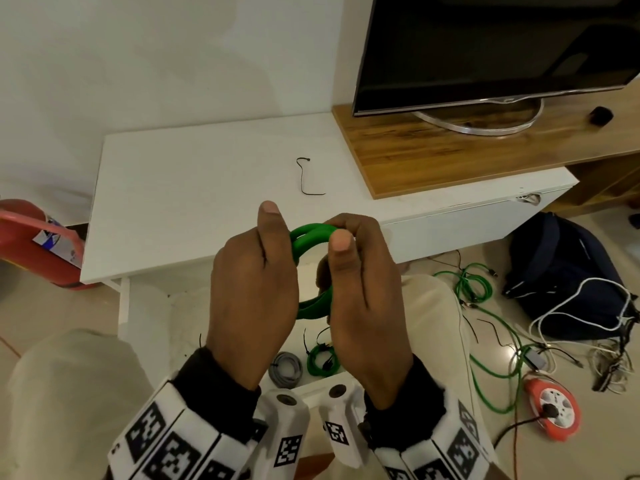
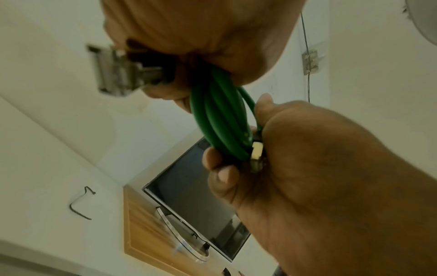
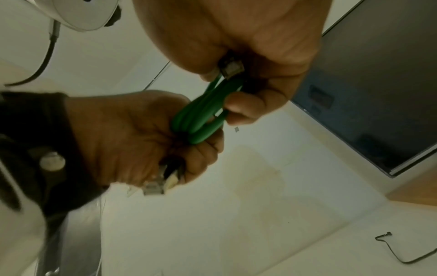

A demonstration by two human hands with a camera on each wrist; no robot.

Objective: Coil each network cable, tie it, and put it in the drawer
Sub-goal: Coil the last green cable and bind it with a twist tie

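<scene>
Head view: the left hand (image 1: 252,289) and right hand (image 1: 363,289) hold a coiled green cable (image 1: 308,237) between them, above the front edge of a white bench (image 1: 190,188); only this view shows the open drawer (image 1: 322,384) below the hands, with a grey coil (image 1: 286,368) and a second green coil (image 1: 322,358) inside. Wrist views: a clear plug (image 3: 155,184) projects from the left hand's grip, and another connector (image 2: 256,155) lies against the right palm. Fingers (image 2: 222,173) of both hands are curled tight round the loops. A black twist tie (image 1: 306,176) lies on the bench top, apart from the hands. A television (image 1: 502,46) stands on a wooden shelf (image 1: 433,150); loose green and white cables (image 1: 485,299) and a dark bag (image 1: 568,271) lie on the floor.
</scene>
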